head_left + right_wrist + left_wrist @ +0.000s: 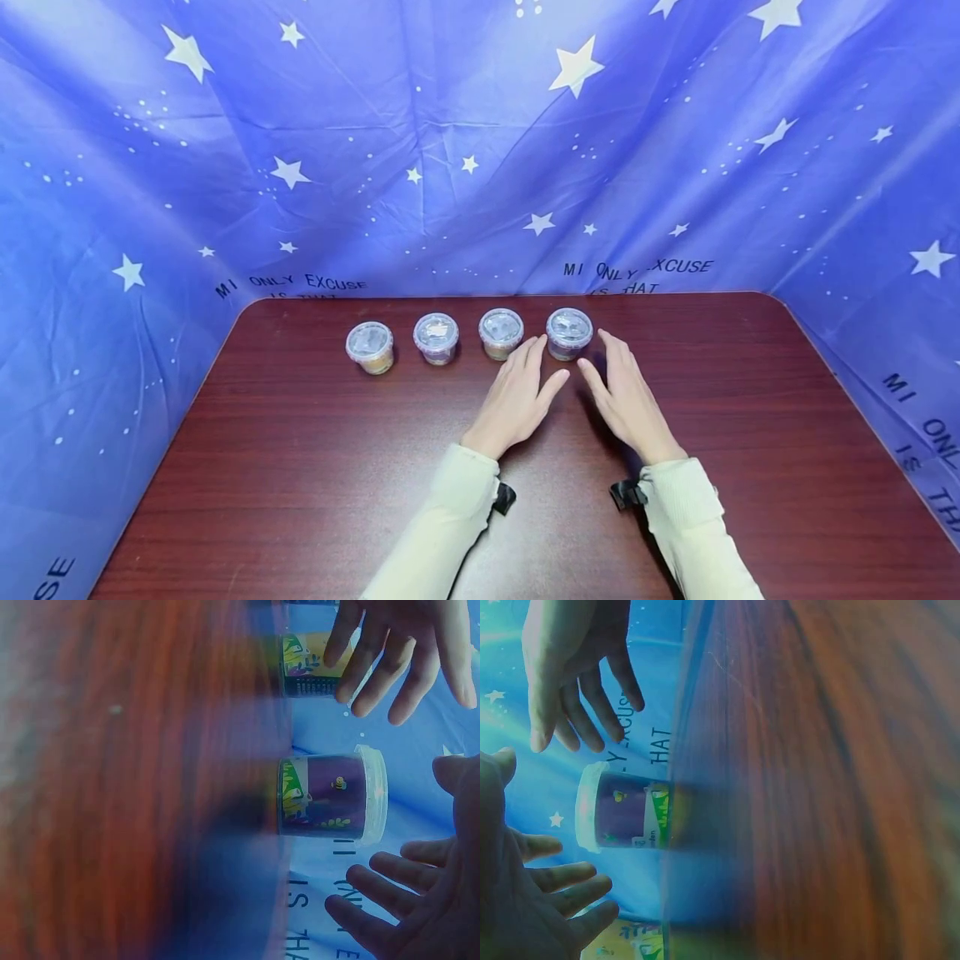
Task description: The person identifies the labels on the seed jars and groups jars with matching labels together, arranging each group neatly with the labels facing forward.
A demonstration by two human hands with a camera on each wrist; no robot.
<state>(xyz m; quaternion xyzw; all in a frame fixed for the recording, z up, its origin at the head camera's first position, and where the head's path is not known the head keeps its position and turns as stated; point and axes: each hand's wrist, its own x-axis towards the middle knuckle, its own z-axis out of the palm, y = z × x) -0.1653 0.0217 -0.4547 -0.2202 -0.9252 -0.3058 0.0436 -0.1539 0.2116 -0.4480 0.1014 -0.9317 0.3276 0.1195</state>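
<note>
Both hands stand on either side of the rightmost lidded tub point(569, 335), fingers spread and nothing held. The left hand point(513, 402) is at its left, fingertips in front of a second tub point(501, 333). At the right side is the right hand point(628, 402), thumb toward the tub's front. In the left wrist view the tub point(634, 810) has a purple label and a pale lid, with gaps between it and the fingers. The right wrist view shows the same purple tub point(330, 796) between the two hands, upright on the table.
Two more lidded tubs, one in the middle point(436, 339) and one at the far left point(371, 348), stand in the same row near the back of the dark red wooden table point(300, 483). A blue star-patterned cloth point(360, 217) hangs behind and at both sides.
</note>
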